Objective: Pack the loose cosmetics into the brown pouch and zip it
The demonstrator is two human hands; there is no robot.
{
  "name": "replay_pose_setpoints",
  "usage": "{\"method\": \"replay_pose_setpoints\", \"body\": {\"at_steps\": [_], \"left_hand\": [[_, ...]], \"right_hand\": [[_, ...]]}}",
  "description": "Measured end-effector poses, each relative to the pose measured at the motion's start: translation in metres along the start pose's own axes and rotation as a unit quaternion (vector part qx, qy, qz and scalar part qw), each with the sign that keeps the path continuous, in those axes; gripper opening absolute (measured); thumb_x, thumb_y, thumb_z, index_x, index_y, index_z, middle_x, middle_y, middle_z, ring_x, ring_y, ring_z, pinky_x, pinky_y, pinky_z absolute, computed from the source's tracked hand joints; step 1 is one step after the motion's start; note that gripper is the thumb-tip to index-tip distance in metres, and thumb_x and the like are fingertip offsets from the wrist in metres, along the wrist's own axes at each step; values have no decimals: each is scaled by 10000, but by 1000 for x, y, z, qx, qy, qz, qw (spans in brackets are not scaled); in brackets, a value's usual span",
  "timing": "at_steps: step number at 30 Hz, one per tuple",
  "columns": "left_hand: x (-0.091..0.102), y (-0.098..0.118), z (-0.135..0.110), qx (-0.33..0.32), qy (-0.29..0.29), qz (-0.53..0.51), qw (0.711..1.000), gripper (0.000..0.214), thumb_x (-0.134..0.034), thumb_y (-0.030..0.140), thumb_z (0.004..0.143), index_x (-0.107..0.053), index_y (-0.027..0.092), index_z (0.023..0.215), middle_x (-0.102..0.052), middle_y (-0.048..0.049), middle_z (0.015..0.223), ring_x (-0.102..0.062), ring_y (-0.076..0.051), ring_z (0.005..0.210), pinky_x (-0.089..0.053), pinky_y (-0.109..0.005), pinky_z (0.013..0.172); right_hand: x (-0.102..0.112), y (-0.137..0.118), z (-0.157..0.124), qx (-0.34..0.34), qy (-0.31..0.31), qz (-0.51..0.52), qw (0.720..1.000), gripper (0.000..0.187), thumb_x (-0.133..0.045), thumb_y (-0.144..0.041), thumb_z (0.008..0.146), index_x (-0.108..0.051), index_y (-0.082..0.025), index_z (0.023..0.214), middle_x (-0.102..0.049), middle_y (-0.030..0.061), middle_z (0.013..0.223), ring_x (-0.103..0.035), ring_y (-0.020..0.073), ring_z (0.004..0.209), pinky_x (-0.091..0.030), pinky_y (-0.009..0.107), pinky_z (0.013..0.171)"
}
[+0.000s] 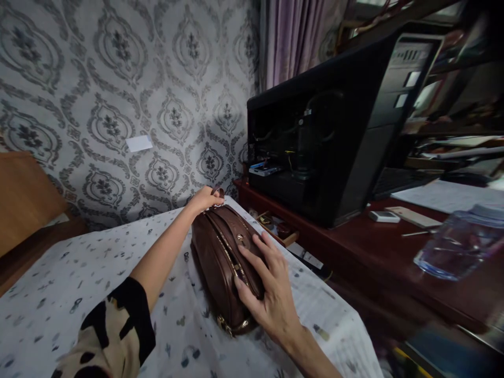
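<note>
A brown leather bag [212, 257] with gold zips lies on a white printed cloth [157, 325], its long zip running along the top. At its far end, my left hand [203, 200] is closed on the bag's short strap [218, 193]. My right hand [273, 291] rests over the near right side, fingers spread, the thumb close to the gold zip slider [237, 268]. Whether the thumb touches the slider I cannot tell. More gold zip hardware [224, 324] hangs at the bag's near end.
To the right, a dark red desk [378, 247] carries a black computer case [315, 142], a clear plastic bottle [460, 241] and papers [452, 194]. Below the desk edge, a small drawer [291, 239] stands out beside the cloth. Patterned wallpaper [173, 79] closes off the far side.
</note>
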State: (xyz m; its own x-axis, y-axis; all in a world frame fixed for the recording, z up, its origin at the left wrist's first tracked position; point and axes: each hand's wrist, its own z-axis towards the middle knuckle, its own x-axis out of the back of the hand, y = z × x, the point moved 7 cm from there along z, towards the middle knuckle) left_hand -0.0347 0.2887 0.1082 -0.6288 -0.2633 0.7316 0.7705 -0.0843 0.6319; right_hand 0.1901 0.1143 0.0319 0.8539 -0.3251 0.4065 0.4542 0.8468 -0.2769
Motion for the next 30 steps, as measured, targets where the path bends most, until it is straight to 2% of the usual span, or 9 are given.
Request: {"method": "replay_pose_setpoints", "body": {"at_steps": [5, 11, 14, 17, 21, 24, 30], "left_hand": [[-6, -2, 7, 2, 14, 4, 1000, 188, -689, 364, 697, -641, 185, 666, -607, 10, 569, -596, -164, 651, -447, -259, 646], [-2, 16, -10, -25, 43, 20, 999, 201, -669, 340, 720, -582, 194, 614, -541, 32, 570, -525, -151, 636, -377, -265, 644], [-3, 30, -21, -56, 21, 21, 998, 204, -665, 348, 724, -594, 184, 625, -500, 45, 578, -482, -137, 634, -332, -258, 621], [2, 35, -30, -69, -19, 15, 997, 225, -628, 379, 758, -629, 174, 667, -529, 38, 610, -494, -138, 655, -352, -251, 635], [22, 24, -39, -54, -42, 22, 997, 233, -643, 417, 752, -622, 185, 767, -597, 20, 709, -534, -151, 691, -386, -250, 653], [36, 9, -49, -28, -41, 53, 997, 253, -688, 431, 721, -596, 195, 718, -576, 13, 670, -523, -164, 666, -364, -261, 626], [42, -3, -61, -5, -8, 104, 994, 225, -660, 339, 742, -539, 207, 606, -524, 14, 599, -496, -174, 643, -300, -277, 600]], "right_hand": [[0, -5, 1, 15, 14, 3, 1000, 423, -564, -347, 963, -566, -251, 1376, -580, 126, 1440, -535, 322, 1373, -375, 574, 1159], [-3, -5, 0, 5, 23, 3, 1000, 389, -549, -346, 967, -582, -245, 1341, -587, 129, 1427, -552, 304, 1350, -369, 549, 1149], [-4, -4, 0, 2, 22, 8, 1000, 385, -535, -355, 972, -583, -237, 1335, -570, 139, 1434, -535, 316, 1358, -378, 563, 1130], [-3, -2, 1, -4, 13, 11, 1000, 394, -531, -367, 978, -577, -237, 1348, -542, 148, 1454, -513, 326, 1372, -402, 574, 1112], [0, -1, 1, -7, 8, 10, 1000, 408, -562, -387, 973, -596, -230, 1348, -439, 157, 1545, -411, 350, 1455, -435, 584, 1113], [1, -1, -1, -12, 13, 9, 1000, 408, -573, -378, 973, -598, -233, 1354, -412, 144, 1572, -351, 356, 1494, -429, 595, 1131], [-2, 1, -2, -8, 16, 15, 1000, 420, -574, -383, 981, -581, -240, 1376, -455, 142, 1545, -361, 366, 1488, -423, 612, 1129]]}}
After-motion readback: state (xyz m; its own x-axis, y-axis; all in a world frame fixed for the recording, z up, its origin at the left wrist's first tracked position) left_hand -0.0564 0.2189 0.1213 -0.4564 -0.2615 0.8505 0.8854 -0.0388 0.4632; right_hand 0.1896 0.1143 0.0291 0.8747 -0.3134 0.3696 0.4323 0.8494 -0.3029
